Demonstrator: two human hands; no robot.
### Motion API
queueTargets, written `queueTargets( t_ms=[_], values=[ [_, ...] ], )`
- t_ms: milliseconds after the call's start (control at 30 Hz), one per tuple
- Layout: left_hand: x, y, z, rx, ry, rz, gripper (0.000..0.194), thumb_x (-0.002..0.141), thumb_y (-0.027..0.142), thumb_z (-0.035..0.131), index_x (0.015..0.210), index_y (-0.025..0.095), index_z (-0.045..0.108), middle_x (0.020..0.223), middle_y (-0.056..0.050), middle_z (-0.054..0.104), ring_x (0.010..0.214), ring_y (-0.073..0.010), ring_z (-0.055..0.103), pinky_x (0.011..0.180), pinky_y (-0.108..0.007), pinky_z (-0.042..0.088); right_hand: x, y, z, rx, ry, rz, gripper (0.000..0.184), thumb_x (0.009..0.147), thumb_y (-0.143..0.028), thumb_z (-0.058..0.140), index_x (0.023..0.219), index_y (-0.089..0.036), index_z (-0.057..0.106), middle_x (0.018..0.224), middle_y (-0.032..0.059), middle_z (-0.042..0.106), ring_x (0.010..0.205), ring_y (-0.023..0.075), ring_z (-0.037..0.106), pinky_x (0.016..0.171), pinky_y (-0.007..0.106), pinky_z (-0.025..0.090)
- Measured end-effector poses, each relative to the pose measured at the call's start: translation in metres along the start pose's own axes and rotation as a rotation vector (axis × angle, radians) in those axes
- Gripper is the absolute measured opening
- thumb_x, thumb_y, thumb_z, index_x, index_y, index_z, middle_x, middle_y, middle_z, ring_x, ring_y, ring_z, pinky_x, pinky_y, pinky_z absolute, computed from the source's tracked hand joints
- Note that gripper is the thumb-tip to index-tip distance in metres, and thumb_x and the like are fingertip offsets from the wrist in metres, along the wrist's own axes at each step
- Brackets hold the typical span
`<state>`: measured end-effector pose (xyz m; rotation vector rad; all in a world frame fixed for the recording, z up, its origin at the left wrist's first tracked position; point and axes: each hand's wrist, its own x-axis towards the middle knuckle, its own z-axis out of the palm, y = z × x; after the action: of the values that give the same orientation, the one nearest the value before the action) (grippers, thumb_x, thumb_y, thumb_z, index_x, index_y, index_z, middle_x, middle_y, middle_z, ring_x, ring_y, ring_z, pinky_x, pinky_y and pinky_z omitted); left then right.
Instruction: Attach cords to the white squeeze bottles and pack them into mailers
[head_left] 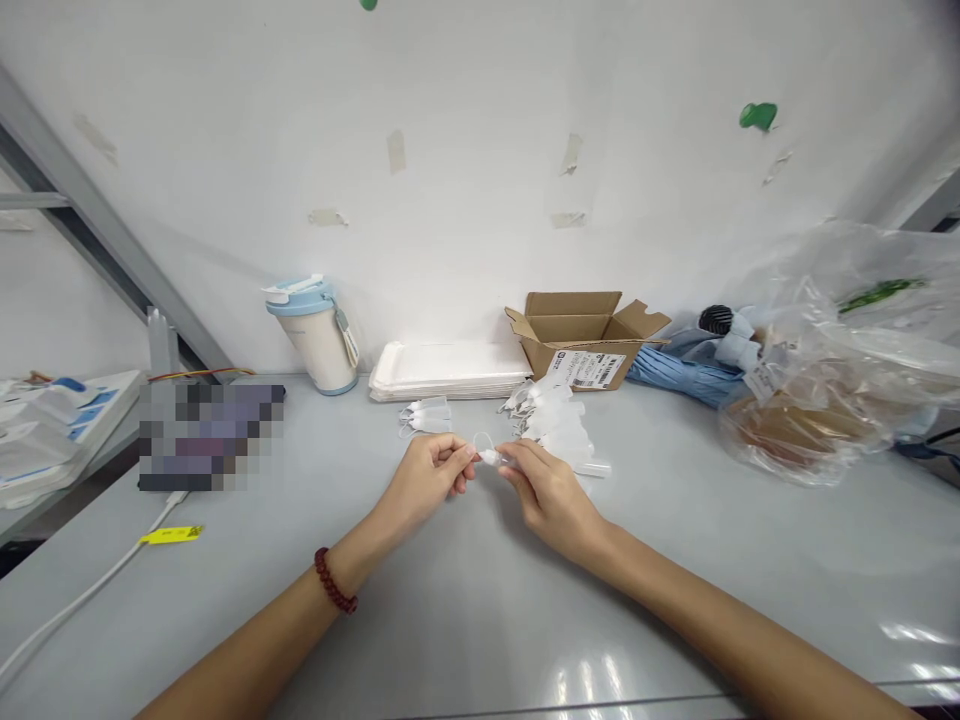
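Note:
Between my two hands is a small clear tube with a white tip (pixel 490 457) and a thin white loop rising from it. My left hand (pixel 433 468) is closed in a pinch at the tip's left end. My right hand (pixel 553 492) pinches the tube from the right, and its fingers hide most of the body. Just behind my right hand lies a pile of similar translucent tubes (pixel 551 420) with white tips. A few more tubes (pixel 429 413) with thin loops lie behind my left hand.
An open cardboard box (pixel 585 335) and a stack of flat white packets (pixel 450 370) stand against the wall. To the left are a tumbler (pixel 315 340) and a white cable (pixel 90 590). A folded blue umbrella (pixel 682 375) and a clear plastic bag (pixel 825 400) lie right.

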<state>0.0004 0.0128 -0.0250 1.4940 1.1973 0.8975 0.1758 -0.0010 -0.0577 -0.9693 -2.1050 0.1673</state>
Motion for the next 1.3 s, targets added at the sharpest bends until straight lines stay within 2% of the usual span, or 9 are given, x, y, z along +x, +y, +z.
queueTargets(
  t_ms=[433, 833, 1067, 1300],
  values=[
    [-0.002, -0.001, 0.001, -0.030, -0.026, -0.015, 0.027, 0.076, 0.038, 0.056, 0.061, 0.015, 0.057, 0.053, 0.001, 0.053, 0.048, -0.0102, 0.048, 0.049, -0.024, 0.038, 0.000, -0.003, -0.002, -0.039, -0.012, -0.034, 0.019, 0.090, -0.010, 0.037, 0.103, -0.016, 0.050, 0.088, 0.0104, 0.060, 0.076, 0.0194, 0.058, 0.064, 0.032, 0.050],
    [0.001, -0.003, -0.004, -0.215, -0.097, -0.057, 0.032, 0.080, 0.043, 0.056, 0.069, 0.013, 0.060, 0.059, 0.000, 0.055, 0.049, -0.0086, 0.048, 0.051, -0.023, 0.038, 0.005, -0.004, -0.007, 0.001, 0.031, -0.046, 0.018, 0.091, -0.013, 0.040, 0.104, -0.018, 0.051, 0.087, 0.0088, 0.060, 0.075, 0.0179, 0.058, 0.064, 0.030, 0.050],
    [0.006, -0.004, -0.011, -0.208, -0.042, -0.106, 0.040, 0.082, 0.049, 0.052, 0.075, 0.011, 0.063, 0.062, -0.002, 0.057, 0.051, -0.0096, 0.050, 0.052, -0.025, 0.039, 0.007, 0.000, -0.009, -0.021, 0.025, -0.036, 0.018, 0.091, -0.015, 0.040, 0.105, -0.017, 0.052, 0.087, 0.0091, 0.061, 0.075, 0.0183, 0.059, 0.064, 0.031, 0.050],
    [0.004, 0.001, -0.011, -0.118, -0.114, -0.030, 0.030, 0.075, 0.040, 0.062, 0.062, 0.013, 0.057, 0.056, 0.001, 0.054, 0.051, -0.0091, 0.048, 0.051, -0.023, 0.038, 0.006, 0.002, -0.006, -0.044, 0.011, -0.050, 0.019, 0.092, -0.018, 0.040, 0.107, -0.018, 0.052, 0.089, 0.0095, 0.062, 0.077, 0.0186, 0.060, 0.065, 0.031, 0.050]
  ],
)
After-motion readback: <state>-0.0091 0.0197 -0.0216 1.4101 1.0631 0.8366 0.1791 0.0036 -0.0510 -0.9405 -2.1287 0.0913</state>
